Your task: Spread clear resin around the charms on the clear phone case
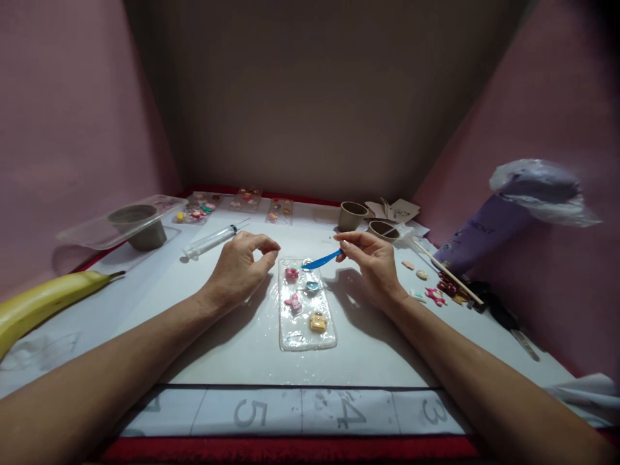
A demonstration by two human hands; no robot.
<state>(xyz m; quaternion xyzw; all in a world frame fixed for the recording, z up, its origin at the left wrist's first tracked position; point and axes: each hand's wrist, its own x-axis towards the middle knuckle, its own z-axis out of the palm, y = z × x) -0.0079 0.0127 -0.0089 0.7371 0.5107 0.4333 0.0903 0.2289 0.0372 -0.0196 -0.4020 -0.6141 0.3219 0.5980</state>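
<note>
A clear phone case lies on the white board, coated with glossy, wet-looking clear material. Pink, red, yellow and teal charms, among them a yellow one and a pink one, sit on it. Pinched in my right hand is a small blue plastic knife; its blade tip reaches over the upper part of the case, by the charms there. I cannot tell whether the tip touches them. My left hand hovers beside the case's upper left corner, fingers curled and thumb near the forefinger, with nothing visible in them.
At left are a banana, a syringe and a cup under a clear lid. Decorated cases lie at the back. Two cups, loose charms, a stick and a purple bag are at right.
</note>
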